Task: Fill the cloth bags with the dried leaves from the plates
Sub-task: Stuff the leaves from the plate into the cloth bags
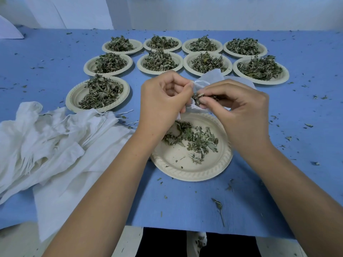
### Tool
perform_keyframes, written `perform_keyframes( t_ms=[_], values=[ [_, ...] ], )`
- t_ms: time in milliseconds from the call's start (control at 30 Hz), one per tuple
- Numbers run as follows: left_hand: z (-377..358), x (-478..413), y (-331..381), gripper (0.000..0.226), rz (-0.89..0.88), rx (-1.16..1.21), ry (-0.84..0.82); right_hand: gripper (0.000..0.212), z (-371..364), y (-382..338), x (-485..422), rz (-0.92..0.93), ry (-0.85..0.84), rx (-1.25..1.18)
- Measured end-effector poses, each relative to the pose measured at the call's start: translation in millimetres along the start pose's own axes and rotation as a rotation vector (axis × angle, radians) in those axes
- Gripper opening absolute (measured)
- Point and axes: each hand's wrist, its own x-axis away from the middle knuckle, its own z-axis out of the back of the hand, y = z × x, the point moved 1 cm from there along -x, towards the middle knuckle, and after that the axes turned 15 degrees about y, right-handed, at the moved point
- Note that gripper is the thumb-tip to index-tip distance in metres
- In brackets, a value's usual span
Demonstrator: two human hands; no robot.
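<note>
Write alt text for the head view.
The left hand holds a white cloth bag open while the right hand pinches dried leaves at its mouth, above a thinly covered paper plate. Nine heaped plates stand behind; spare bags lie left.

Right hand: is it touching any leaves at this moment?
Touching. The head view shows the right hand pinching a clump of leaves at the mouth of the bag, which the left hand holds.

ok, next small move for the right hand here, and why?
Probably push the pinch of dried leaves into the cloth bag and let go. The right hand holds them at the bag's mouth, which the left hand pinches open. The near plate has more leaves to take.
</note>
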Motion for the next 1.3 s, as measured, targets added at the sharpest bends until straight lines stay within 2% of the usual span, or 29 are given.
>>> perform_keyframes(
  t_ms=[167, 267, 400, 500, 600, 700, 767, 900, 1033, 1100, 1200, 1267, 1300],
  values=[
    [-3, 3, 0, 0.016, -0.022, 0.009, -0.075, 0.009, -6, 5, 4, 0.199, -0.07, 0.195],
    [-4, 3, 0, 0.017, -0.021, -0.015, -0.084, 0.01, -5, 7, 2, 0.168, -0.15, 0.208],
    [0, -1, -2, 0.014, 0.007, -0.009, -0.012, 0.025, -2, 6, -1, 0.116, -0.223, 0.178],
    [0, -1, -1, 0.016, 0.02, -0.009, 0.001, 0.014, -1, 5, -2, 0.079, -0.163, 0.16],
    [-3, 2, 0, 0.016, 0.006, 0.006, -0.042, 0.005, 0, 2, 1, 0.116, -0.069, 0.121],
    [-3, 3, 1, 0.016, -0.015, 0.042, -0.085, 0.002, 0, 0, 3, 0.226, 0.034, 0.195],
    [-3, 5, 2, 0.017, -0.026, 0.043, -0.108, 0.008, -1, 1, 2, 0.325, 0.029, 0.316],
    [-4, 6, 3, 0.017, -0.05, 0.028, -0.109, 0.017, -5, 1, 1, 0.381, -0.093, 0.467],
    [0, 0, 3, 0.017, -0.039, 0.072, -0.002, 0.026, 2, -1, -3, 0.307, -0.086, 0.403],
    [0, -1, 3, 0.017, -0.027, 0.103, -0.007, 0.032, 0, -4, -1, 0.301, -0.195, 0.379],
    [-2, 2, 3, 0.02, -0.021, 0.095, -0.06, 0.028, -10, -5, 7, 0.28, -0.411, 0.444],
    [-2, 2, 3, 0.021, -0.01, 0.1, -0.052, 0.024, -11, -3, 8, 0.237, -0.444, 0.471],
    [-2, 1, 4, 0.021, -0.006, 0.107, -0.021, 0.023, -10, -3, 6, 0.198, -0.404, 0.434]
  ],
)
